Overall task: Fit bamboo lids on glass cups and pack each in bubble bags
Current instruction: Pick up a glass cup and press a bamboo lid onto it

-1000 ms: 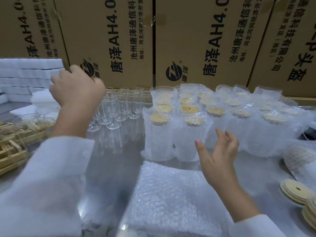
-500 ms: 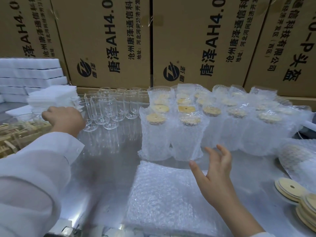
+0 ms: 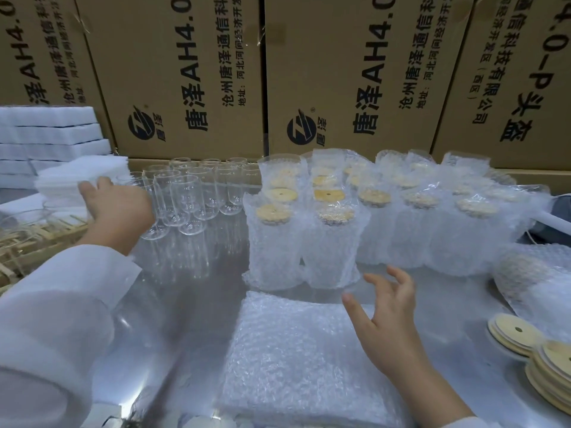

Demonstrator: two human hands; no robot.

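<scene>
Glass cups point(image 3: 197, 196), where?
— Clustered left of centre; left hand point(image 3: 119, 211) against the nearest one, grasp hidden, can't tell.
— Right hand point(image 3: 389, 322)?
— Fingers spread, above the bubble bags point(image 3: 293, 359), lower centre.

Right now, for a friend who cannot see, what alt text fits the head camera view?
A person's left hand reaches among empty glass cups on a shiny table while the right hand hovers open above a stack of bubble bags. Bagged, lidded cups stand behind; loose bamboo lids lie at right.
</scene>
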